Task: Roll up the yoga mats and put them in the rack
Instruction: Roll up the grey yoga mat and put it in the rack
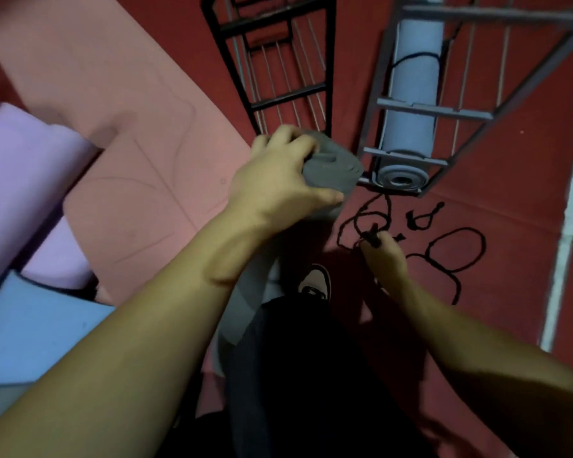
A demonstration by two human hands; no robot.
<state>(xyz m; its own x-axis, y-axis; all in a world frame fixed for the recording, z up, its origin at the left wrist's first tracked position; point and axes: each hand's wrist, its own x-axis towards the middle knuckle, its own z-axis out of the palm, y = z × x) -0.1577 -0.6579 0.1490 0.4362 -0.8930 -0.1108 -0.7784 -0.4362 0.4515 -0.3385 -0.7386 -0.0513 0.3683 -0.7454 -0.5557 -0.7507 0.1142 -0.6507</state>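
The left hand (278, 180) grips the top end of the rolled grey mat (331, 166), which stands upright between the 2 racks. The right hand (382, 256) pinches a black cord (371, 236) low on the floor, right of the mat.

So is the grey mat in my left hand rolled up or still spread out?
Rolled up. The grey mat is a tight cylinder standing on end, its top gripped by the left hand.
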